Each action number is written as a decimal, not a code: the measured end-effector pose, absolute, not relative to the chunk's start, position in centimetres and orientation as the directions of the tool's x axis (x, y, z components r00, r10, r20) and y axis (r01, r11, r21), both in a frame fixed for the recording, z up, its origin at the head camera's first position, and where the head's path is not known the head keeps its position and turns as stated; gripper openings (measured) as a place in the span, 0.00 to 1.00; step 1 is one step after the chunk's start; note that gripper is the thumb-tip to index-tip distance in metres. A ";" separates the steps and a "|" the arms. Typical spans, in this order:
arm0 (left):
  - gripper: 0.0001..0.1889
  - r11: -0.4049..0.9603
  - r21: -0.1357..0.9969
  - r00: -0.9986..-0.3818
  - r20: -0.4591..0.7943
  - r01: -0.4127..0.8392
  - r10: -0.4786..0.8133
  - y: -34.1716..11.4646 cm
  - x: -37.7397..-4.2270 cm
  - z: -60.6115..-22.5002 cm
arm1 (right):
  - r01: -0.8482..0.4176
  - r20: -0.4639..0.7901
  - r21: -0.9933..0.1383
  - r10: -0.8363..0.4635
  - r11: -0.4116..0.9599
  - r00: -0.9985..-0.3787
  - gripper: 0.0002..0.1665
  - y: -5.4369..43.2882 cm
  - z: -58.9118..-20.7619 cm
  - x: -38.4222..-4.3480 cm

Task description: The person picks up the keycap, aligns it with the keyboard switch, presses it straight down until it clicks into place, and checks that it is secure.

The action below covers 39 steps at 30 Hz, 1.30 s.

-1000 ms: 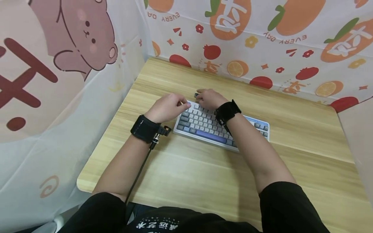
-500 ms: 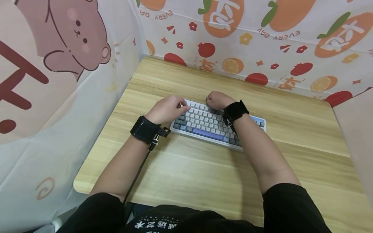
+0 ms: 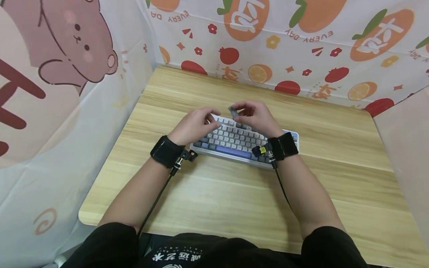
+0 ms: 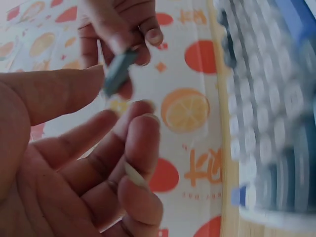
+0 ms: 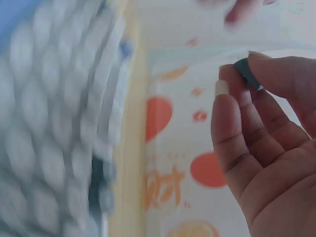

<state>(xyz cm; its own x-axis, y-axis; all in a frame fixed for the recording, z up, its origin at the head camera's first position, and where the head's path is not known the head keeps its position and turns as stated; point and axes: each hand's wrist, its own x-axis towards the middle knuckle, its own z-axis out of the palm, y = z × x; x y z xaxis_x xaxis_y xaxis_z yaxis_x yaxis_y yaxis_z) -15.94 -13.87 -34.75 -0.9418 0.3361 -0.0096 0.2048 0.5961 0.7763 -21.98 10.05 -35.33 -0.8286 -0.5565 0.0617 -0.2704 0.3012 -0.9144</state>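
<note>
My right hand [image 3: 256, 115] is raised over the back of a keyboard [image 3: 231, 142]. Between its thumb and fingertips it pinches a small slate-grey block [image 3: 233, 112], whose exact kind I cannot tell. The right wrist view shows only a short part of that block [image 5: 248, 73] between the fingers. My left hand [image 3: 194, 124] hovers over the keyboard's back left corner, fingers relaxed and loosely bent, holding nothing. In the left wrist view the block [image 4: 120, 73] appears beyond the left thumb [image 4: 59, 94]. The keyboard has white, grey and dark keys and a purple-blue space bar.
The keyboard lies on a light wooden table [image 3: 214, 197]. Printed cloths hang behind the table [image 3: 248, 56] and on its left [image 3: 127, 74]. Black straps with small cameras and cables sit on both wrists [image 3: 167, 152].
My right hand first reached behind the keyboard by a small dark item, then drew right, and now has turned and lifted with the block pinched. My left hand stays almost in place, fingers slightly more spread.
</note>
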 end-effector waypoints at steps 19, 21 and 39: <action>0.16 0.338 0.918 -0.911 0.056 0.208 0.408 -10.8 -15.0 -35.3 | -0.321 0.185 -0.919 -0.468 0.230 -0.864 0.15 10.8 -37.4 -15.4; 0.14 0.356 0.909 -0.904 0.051 0.218 0.425 -10.1 -15.1 -35.6 | -0.402 0.256 -0.879 -0.458 0.256 -0.851 0.14 11.1 -37.9 -15.1; 0.14 0.515 0.802 -0.847 -0.022 0.303 0.532 -7.6 -15.2 -37.6 | -0.717 0.467 -0.260 -0.566 0.647 -0.679 0.12 16.7 -39.9 -14.2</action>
